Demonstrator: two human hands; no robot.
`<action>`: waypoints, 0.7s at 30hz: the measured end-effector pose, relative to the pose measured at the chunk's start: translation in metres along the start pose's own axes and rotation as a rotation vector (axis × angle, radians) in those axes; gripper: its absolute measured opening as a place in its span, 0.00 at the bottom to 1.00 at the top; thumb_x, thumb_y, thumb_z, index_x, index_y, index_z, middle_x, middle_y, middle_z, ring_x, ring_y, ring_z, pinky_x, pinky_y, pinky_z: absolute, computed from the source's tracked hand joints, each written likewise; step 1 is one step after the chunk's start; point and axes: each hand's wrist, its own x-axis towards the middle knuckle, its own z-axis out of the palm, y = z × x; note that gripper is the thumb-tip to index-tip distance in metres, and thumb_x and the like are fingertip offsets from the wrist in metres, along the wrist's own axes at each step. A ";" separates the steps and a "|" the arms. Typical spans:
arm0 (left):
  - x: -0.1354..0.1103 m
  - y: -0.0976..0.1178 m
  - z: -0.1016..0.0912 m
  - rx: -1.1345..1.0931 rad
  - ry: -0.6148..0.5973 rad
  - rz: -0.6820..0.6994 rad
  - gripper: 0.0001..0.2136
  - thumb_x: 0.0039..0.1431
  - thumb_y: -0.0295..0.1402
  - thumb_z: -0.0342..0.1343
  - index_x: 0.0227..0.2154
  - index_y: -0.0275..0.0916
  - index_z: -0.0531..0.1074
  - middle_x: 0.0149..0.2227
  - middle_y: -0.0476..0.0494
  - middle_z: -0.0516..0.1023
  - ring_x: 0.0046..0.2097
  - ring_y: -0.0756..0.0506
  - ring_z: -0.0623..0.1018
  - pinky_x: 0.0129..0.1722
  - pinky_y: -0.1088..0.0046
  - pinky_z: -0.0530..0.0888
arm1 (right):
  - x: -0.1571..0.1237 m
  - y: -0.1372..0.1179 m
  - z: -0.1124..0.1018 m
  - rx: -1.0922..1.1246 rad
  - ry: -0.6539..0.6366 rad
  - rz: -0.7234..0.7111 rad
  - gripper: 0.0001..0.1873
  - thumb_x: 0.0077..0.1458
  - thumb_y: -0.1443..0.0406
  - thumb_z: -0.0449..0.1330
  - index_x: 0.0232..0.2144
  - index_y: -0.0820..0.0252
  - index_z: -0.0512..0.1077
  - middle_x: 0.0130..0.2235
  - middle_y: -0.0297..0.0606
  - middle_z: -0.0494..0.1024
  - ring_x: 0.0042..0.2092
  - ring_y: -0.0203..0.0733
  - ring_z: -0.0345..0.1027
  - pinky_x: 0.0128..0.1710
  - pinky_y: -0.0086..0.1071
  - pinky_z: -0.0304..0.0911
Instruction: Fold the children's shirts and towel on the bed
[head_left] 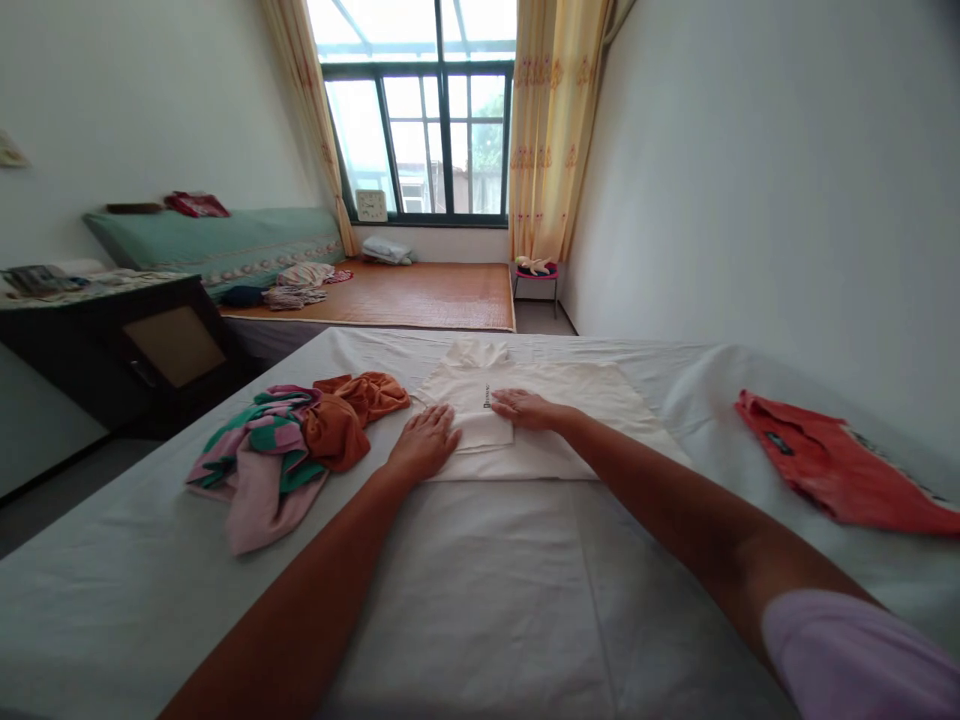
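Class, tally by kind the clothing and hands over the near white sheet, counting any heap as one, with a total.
White garment: 1
Red garment: 1
Mixed heap of clothing: 1
Left hand and right hand: 2
Total: 5

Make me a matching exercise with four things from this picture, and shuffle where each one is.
Things:
1. cream garment
2. red garment
3. clock
4. orange cloth

Places:
A. at the bottom of the window
B. bunched against the pink-and-green cloth
C. under the left hand and right hand
D. on the right side of the white sheet

Pairs: 1-C, 2-D, 3-A, 4-B.
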 end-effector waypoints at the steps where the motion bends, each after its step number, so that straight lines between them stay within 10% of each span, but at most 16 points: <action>1: 0.000 -0.001 0.000 0.012 -0.012 -0.010 0.27 0.66 0.44 0.37 0.62 0.35 0.57 0.65 0.36 0.56 0.66 0.38 0.55 0.63 0.57 0.53 | -0.002 0.018 -0.003 -0.038 0.007 0.053 0.27 0.62 0.51 0.48 0.59 0.52 0.64 0.64 0.34 0.59 0.66 0.45 0.46 0.65 0.37 0.39; 8: 0.003 -0.004 0.001 0.020 -0.033 -0.030 0.27 0.65 0.44 0.36 0.62 0.37 0.56 0.66 0.38 0.54 0.67 0.39 0.53 0.63 0.57 0.52 | -0.059 0.131 -0.040 -0.215 0.193 0.484 0.29 0.65 0.53 0.39 0.65 0.54 0.53 0.68 0.37 0.47 0.67 0.41 0.41 0.65 0.38 0.38; 14: 0.003 -0.001 0.000 0.029 -0.038 -0.043 0.27 0.65 0.44 0.36 0.63 0.36 0.56 0.66 0.37 0.53 0.67 0.39 0.53 0.63 0.57 0.52 | -0.052 0.134 -0.063 -0.243 0.256 0.619 0.32 0.64 0.52 0.40 0.65 0.61 0.53 0.68 0.48 0.45 0.68 0.50 0.35 0.63 0.48 0.38; 17: 0.001 0.002 -0.003 0.028 -0.042 -0.055 0.28 0.65 0.43 0.36 0.63 0.33 0.55 0.66 0.35 0.53 0.67 0.39 0.53 0.63 0.56 0.52 | -0.016 0.094 -0.041 -0.228 0.253 0.421 0.30 0.63 0.53 0.45 0.64 0.56 0.55 0.68 0.41 0.48 0.68 0.49 0.36 0.65 0.48 0.35; 21: -0.001 0.002 -0.003 0.024 -0.028 -0.055 0.27 0.65 0.43 0.36 0.62 0.35 0.56 0.66 0.35 0.54 0.67 0.39 0.53 0.63 0.56 0.52 | 0.024 0.032 0.006 -0.065 0.053 -0.198 0.25 0.64 0.52 0.43 0.61 0.42 0.60 0.65 0.26 0.57 0.67 0.40 0.43 0.66 0.37 0.37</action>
